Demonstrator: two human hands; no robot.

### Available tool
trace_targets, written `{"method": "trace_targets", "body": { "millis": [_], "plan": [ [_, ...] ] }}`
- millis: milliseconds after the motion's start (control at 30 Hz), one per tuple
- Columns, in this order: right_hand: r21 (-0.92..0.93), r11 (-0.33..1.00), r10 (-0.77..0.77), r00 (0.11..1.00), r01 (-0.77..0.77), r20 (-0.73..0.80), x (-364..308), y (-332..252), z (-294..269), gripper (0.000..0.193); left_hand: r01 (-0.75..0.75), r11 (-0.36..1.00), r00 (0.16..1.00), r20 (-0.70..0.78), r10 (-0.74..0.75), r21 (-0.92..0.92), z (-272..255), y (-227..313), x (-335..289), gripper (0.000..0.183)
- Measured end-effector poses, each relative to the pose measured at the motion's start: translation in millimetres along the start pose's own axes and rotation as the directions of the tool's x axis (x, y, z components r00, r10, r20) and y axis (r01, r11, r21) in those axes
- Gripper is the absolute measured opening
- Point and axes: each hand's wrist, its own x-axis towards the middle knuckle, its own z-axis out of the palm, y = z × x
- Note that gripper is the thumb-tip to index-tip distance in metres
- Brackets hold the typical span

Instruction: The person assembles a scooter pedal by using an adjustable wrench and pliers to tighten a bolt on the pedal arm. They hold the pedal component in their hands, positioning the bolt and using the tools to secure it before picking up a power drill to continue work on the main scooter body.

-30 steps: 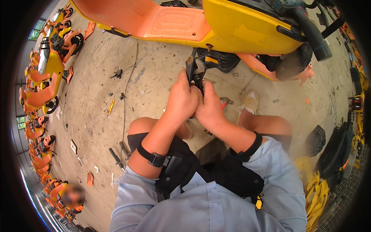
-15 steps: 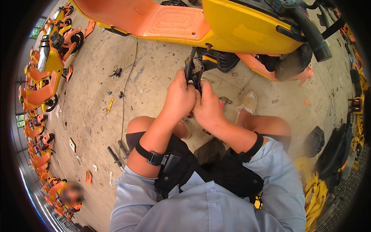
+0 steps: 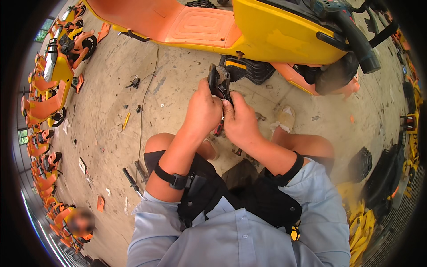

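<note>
I sit low on a concrete floor with both hands raised in front of me. My left hand (image 3: 203,111) and my right hand (image 3: 240,120) are closed together around a small black plastic and metal part (image 3: 219,82), which sticks up above my fingers. A red-handled tool (image 3: 218,129) shows just below, between my palms; which hand grips it is hidden. Right behind the part lies a yellow and orange scooter (image 3: 249,31) on its side, with a black ribbed block (image 3: 249,71) under it.
Loose screws, a yellow bit (image 3: 126,120), a thin cable (image 3: 144,111) and dark hand tools (image 3: 133,178) lie on the floor at my left. Rows of orange and yellow scooters (image 3: 49,89) line the left edge. Black and yellow parts (image 3: 378,178) are piled at the right.
Both hands have stayed clasped on the black part and shifted slightly upward and toward the scooter. Nothing was let go.
</note>
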Motion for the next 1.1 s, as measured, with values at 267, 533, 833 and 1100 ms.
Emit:
{"method": "trace_targets", "body": {
  "millis": [267,533,833,1100],
  "plan": [
    [-0.144,0.990,0.013,0.998,-0.004,0.063,3,3,-4,0.017,0.080,0.966,0.995,-0.036,-0.092,-0.247,10,-8,3,0.025],
    [-0.297,0.946,-0.125,0.991,0.131,0.042,-8,7,4,0.023,0.098,0.938,0.979,-0.136,-0.151,-0.333,17,-15,13,0.032],
    [-0.181,0.980,-0.061,0.991,0.082,0.118,6,-14,-23,0.016,-0.025,0.976,0.988,-0.152,-0.009,-0.217,10,-24,11,0.031],
    [-0.120,0.993,-0.010,0.995,0.022,0.102,9,-15,-29,0.016,-0.105,0.993,0.981,-0.169,0.094,-0.058,14,-14,6,0.033]
  ]
}}
